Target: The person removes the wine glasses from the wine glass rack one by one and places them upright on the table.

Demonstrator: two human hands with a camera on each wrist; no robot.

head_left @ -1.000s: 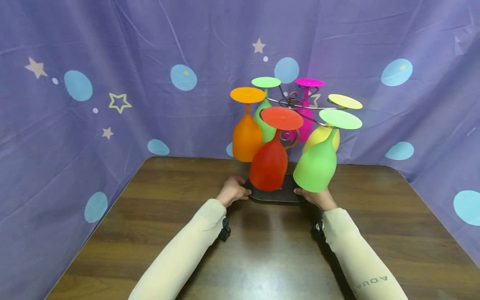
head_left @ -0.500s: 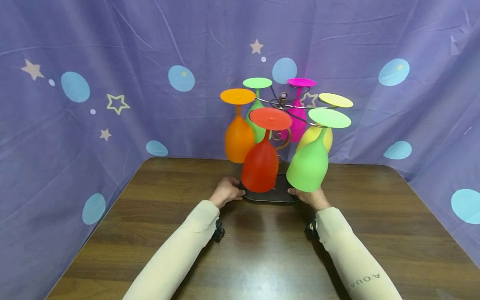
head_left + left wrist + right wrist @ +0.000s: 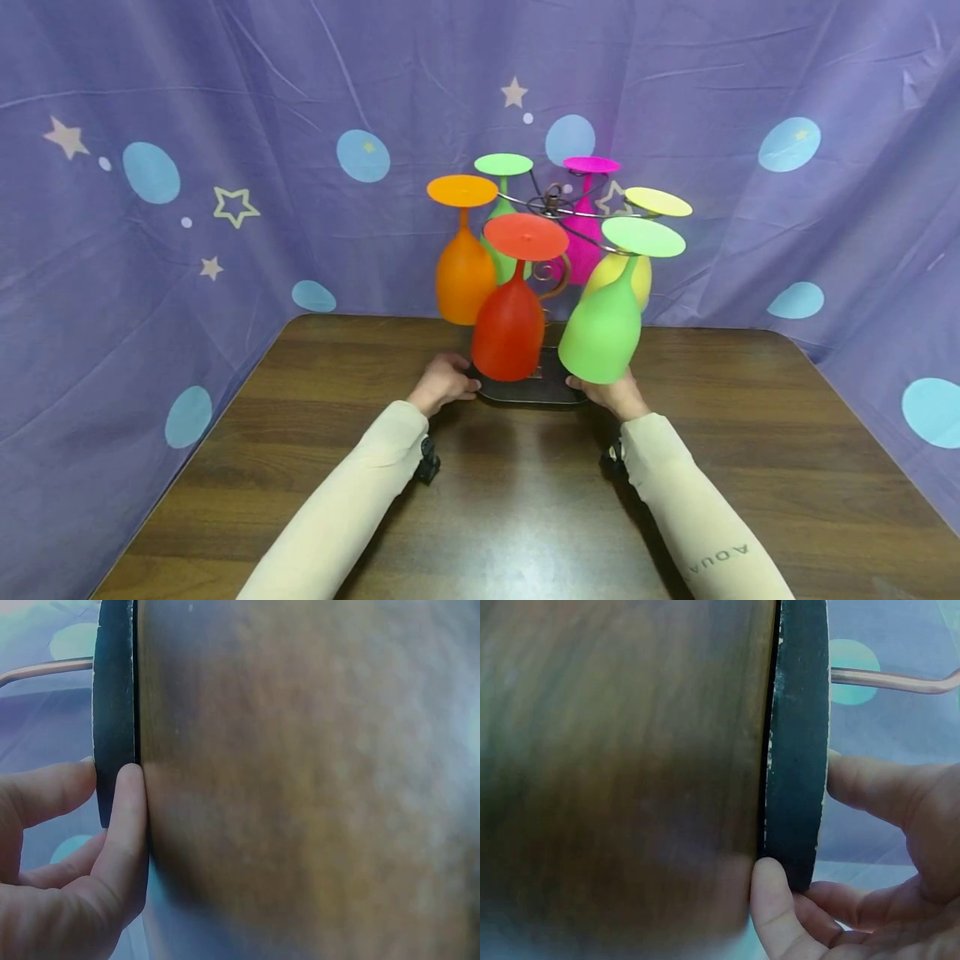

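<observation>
A wine glass rack of dark wire on a black base [image 3: 525, 392] stands at the middle back of the table. Upside-down goblets hang round it by their feet: red [image 3: 510, 333], light green [image 3: 600, 333], orange [image 3: 463, 279], yellow [image 3: 658, 201], magenta [image 3: 591, 164] and a second green one [image 3: 504, 164]. My left hand [image 3: 441, 383] pinches the left end of the base, thumb above and a fingertip at its bottom edge, as the left wrist view shows. At the opposite end my right hand [image 3: 618, 395] grips likewise, partly covered by the light green goblet.
The brown wooden table [image 3: 262, 467] reaches back to a purple curtain [image 3: 420, 67] with stars and blue ovals, which also hangs along both sides. A copper-coloured rod [image 3: 885, 679] rises from the base in the right wrist view.
Both hands and the rack with its goblets have shifted left along the table. The grip on the base stays the same.
</observation>
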